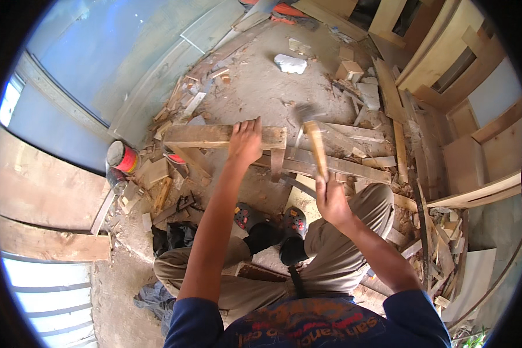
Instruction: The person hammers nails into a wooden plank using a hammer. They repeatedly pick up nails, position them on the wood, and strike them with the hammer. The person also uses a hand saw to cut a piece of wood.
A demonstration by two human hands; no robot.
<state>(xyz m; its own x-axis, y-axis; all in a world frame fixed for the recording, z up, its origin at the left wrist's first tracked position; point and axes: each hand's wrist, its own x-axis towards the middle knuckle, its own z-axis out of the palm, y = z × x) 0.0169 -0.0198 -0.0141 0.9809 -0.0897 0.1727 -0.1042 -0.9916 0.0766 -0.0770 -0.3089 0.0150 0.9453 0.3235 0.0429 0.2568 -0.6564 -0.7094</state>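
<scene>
My left hand [247,141] is wrapped over a wooden board [200,135] that lies crosswise on wooden legs in front of me. A short wooden upright [277,162] stands under the board's right end. In my right hand [332,201], closed round its wooden handle, is a hammer [315,139], raised just right of the board's end. The hammer's head is blurred by motion. Whether a nail stands in the board I cannot tell.
Long timber pieces [354,168] lie beyond my right knee. Wood scraps and a red-banded can [122,157] are at the left. A white lump [290,64] lies on the floor ahead. Wooden frames [446,69] lean at the right; a blue panel [116,58] stands at the left.
</scene>
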